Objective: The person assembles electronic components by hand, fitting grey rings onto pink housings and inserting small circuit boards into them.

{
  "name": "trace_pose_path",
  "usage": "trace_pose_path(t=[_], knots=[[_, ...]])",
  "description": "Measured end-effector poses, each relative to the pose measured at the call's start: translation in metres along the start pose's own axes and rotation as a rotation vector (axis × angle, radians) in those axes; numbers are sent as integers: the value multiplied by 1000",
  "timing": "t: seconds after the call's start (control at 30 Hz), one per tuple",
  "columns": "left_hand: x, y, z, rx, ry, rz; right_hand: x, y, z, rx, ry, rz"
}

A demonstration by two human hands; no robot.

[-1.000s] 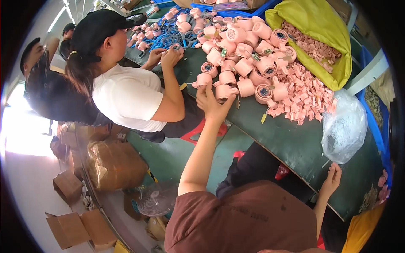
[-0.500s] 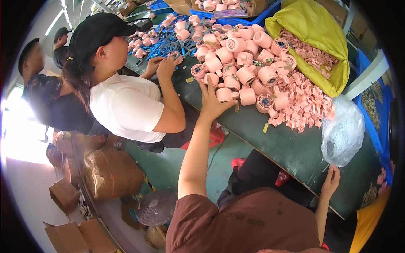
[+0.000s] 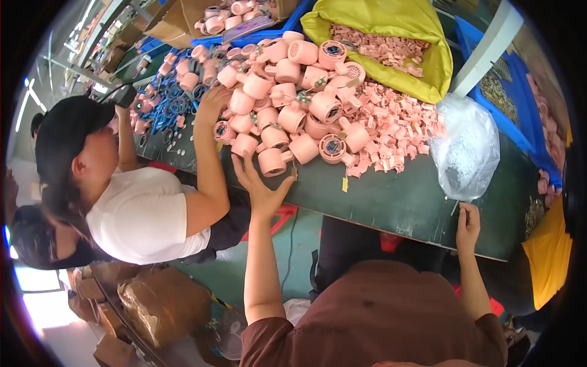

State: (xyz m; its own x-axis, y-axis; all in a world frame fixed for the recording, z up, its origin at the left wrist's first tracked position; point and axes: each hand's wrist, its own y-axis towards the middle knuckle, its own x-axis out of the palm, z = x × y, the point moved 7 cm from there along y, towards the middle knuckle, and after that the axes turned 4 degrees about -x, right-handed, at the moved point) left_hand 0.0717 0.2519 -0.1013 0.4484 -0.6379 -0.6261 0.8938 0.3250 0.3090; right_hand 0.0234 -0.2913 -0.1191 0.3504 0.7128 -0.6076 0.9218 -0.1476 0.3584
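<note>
My left hand (image 3: 262,188) has its fingers and thumb spread at the near edge of a heap of pink plastic housings (image 3: 304,148). Closest to it is a cylindrical pink housing (image 3: 271,163) with a short stub; whether the fingertips touch it I cannot tell. Over the table's front edge, my right hand (image 3: 468,227) pinches a thin pale stick (image 3: 454,208) just below a clear plastic bag (image 3: 466,147) with whitish contents. Several housings show round grilles or dark electronic parts inside. Small pink plastic pieces (image 3: 391,131) lie piled right of the housings.
A yellow sack (image 3: 422,37) of small pink pieces lies behind the pile. Blue bins (image 3: 520,116) stand right of a pale post (image 3: 489,49). At left, a co-worker in a white shirt (image 3: 143,220) reaches into the heap, near blue and grey rings (image 3: 171,110).
The view has shifted, so the table contents sit further left. The co-worker's near hand has moved from the rings to the pink housings. My right hand still pinches the stick.
</note>
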Motion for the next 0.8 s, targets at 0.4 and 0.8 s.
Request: trace_pose_path(t=[0.4, 0.8], knots=[[13, 7, 7, 125, 221, 112, 6, 5, 3, -58, -10, -93], [16, -6, 17, 125, 247, 294, 17, 33, -118, -487, 90, -104]])
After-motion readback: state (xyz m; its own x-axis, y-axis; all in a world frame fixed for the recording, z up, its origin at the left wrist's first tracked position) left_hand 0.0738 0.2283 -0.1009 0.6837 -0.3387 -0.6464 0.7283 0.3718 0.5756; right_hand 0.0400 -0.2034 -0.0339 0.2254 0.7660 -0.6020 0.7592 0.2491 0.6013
